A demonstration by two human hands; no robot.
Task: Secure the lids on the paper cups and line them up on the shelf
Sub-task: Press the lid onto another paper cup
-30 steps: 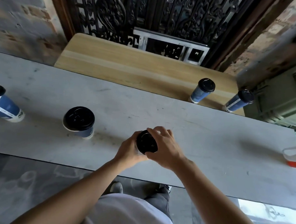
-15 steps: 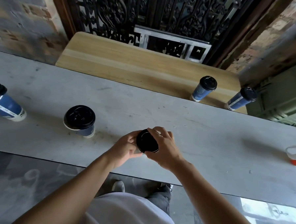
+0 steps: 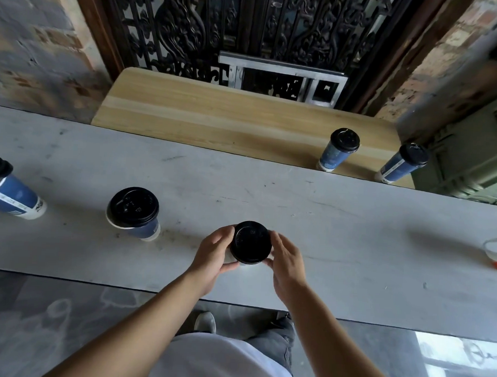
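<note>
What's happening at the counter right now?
A person is fitting a lid onto a cup on the counter: left hand grips the cup, right hand curls round the lid's rim. Two lidded cups already stand on the shelf, at its right end. Two more lidded ones wait on the counter to the left.

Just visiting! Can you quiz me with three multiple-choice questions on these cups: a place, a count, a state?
1. Where do the two far-right blue paper cups stand? A light wooden shelf; B floor; C a chair.
2. How many black-lidded cups show? A three; B five; C seven.
3. The cup between the hands is: A lidless; B tipped over; C upright, black plastic lid on.
Answers: 1 A, both rest on wood. 2 B, two there, two more cups on the grey counter, one held. 3 C, left hand and right hand hold it, lid on.
</note>
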